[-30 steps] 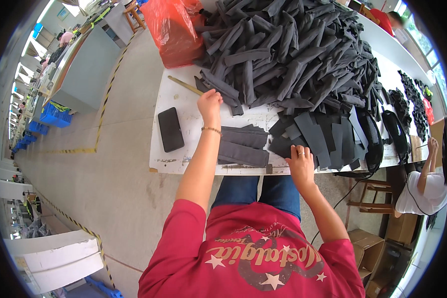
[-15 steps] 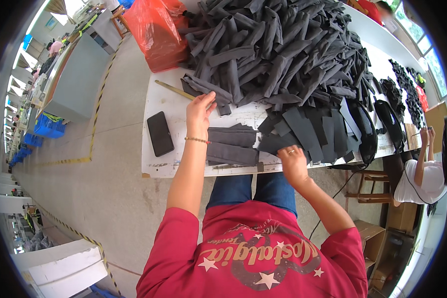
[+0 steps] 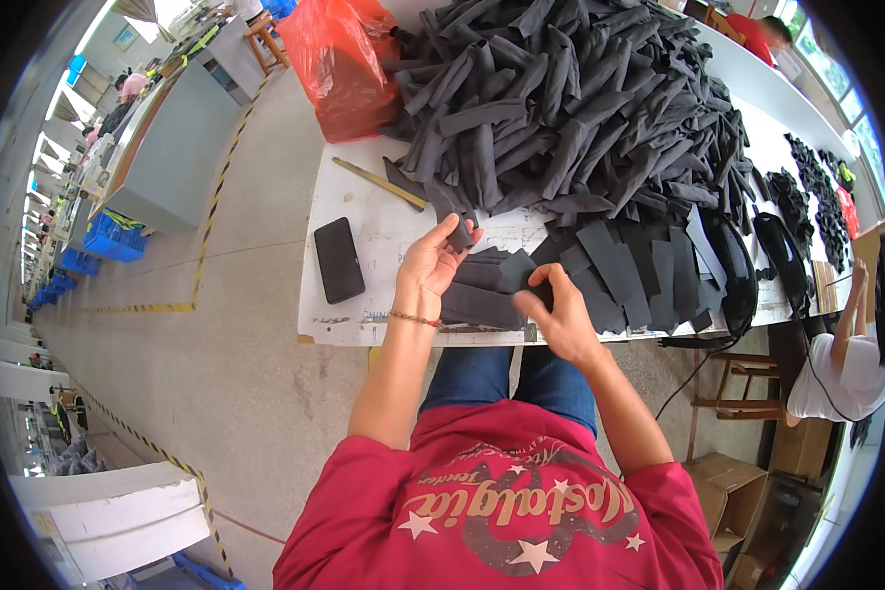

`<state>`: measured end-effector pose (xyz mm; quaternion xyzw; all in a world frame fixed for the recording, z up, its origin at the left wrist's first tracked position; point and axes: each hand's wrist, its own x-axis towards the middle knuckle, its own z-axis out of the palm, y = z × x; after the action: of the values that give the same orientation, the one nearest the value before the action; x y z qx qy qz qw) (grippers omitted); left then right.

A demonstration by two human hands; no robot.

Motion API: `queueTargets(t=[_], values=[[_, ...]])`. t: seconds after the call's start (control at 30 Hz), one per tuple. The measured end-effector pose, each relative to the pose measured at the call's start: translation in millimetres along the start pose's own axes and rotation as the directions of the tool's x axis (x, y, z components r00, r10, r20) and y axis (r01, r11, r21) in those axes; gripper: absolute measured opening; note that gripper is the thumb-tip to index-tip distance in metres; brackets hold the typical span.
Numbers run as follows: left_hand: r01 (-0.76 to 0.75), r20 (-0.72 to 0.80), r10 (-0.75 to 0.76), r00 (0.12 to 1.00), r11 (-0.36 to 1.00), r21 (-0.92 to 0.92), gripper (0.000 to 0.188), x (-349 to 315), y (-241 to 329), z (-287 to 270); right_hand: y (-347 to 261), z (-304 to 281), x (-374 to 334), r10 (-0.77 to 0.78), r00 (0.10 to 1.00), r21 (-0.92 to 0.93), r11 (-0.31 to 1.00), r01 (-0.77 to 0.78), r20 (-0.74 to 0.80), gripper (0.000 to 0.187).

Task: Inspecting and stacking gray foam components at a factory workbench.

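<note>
My left hand (image 3: 435,261) is closed on the end of a dark grey fabric strip (image 3: 458,234), palm partly turned up. The strip's far end reaches back toward a big heap of folded dark grey fabric strips (image 3: 580,108). Between thumb and fingers, my right hand (image 3: 564,317) pinches a flat dark grey piece (image 3: 517,267), held above a row of flat dark strips (image 3: 482,303) at the table's near edge. Beside that hand, many loose flat dark pieces (image 3: 615,265) lie fanned out and overlapping.
A black phone (image 3: 339,261) and a narrow yellowish stick (image 3: 379,184) lie at left on the white table (image 3: 310,320). Behind them stands a red plastic bag (image 3: 344,74). Black curved items (image 3: 733,261) lie at right, near another person (image 3: 841,379) and a wooden stool (image 3: 733,383).
My left hand has come nearer, bringing a fabric strip's end off the heap. My right hand has risen from the loose pieces with one flat piece and moved closer to the left.
</note>
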<state>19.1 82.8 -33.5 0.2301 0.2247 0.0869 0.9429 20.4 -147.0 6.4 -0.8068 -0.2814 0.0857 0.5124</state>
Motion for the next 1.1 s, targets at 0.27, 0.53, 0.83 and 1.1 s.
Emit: queueTargets(t=[0.27, 0.53, 0.83, 1.1], values=[[0.007, 0.011, -0.008, 1.000, 0.997, 0.075, 0.022, -11, -6, 5, -9, -2, 2, -0.419, 0.905, -0.501, 0.768, 0.399, 0.077, 0.042], [-0.030, -0.007, 0.032, 0.999, 0.985, 0.170, 0.024, -20, -6, 16, -20, -3, 7, -0.388, 0.917, -0.375, 0.867, 0.329, -0.094, 0.042], [0.007, -0.013, -0.005, 1.000, 0.982, 0.190, 0.025, -24, -12, 20, -18, -3, 16, -0.466, 0.870, -0.543, 0.777, 0.317, -0.159, 0.031], [0.004, -0.006, -0.003, 1.000, 0.983, 0.181, 0.026, -24, -16, 21, -18, -6, 19, -0.485, 0.857, -0.556, 0.767, 0.321, -0.174, 0.028]])
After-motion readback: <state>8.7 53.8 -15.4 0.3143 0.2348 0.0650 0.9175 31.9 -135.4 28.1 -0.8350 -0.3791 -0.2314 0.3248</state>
